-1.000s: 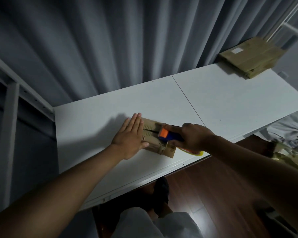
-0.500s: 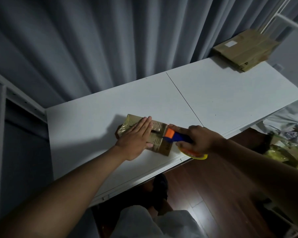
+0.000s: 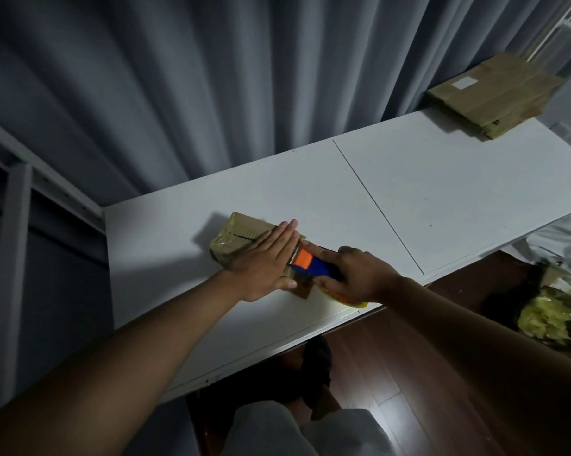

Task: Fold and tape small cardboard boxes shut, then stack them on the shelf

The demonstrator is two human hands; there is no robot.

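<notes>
Cardboard box (image 3: 236, 240) near table (image 3: 442, 192) edge, left hand (image 3: 266, 261) flat, right hand (image 3: 359, 274) gripping dispenser (image 3: 310, 265)

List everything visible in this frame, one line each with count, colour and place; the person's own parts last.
box: 1, brown, on the table near its front left, under the left hand
tape dispenser: 1, blue and orange with a yellow roll, at the box's right end
flat boxes: 1 stack, brown, far right end of the table
table: 1, white, across the middle
curtain: 1, grey, behind the table
frame: 1, white, left edge
yellow heap: 1, on the floor at right
left hand: flat, pressing on the box
right hand: grips the tape dispenser
</notes>
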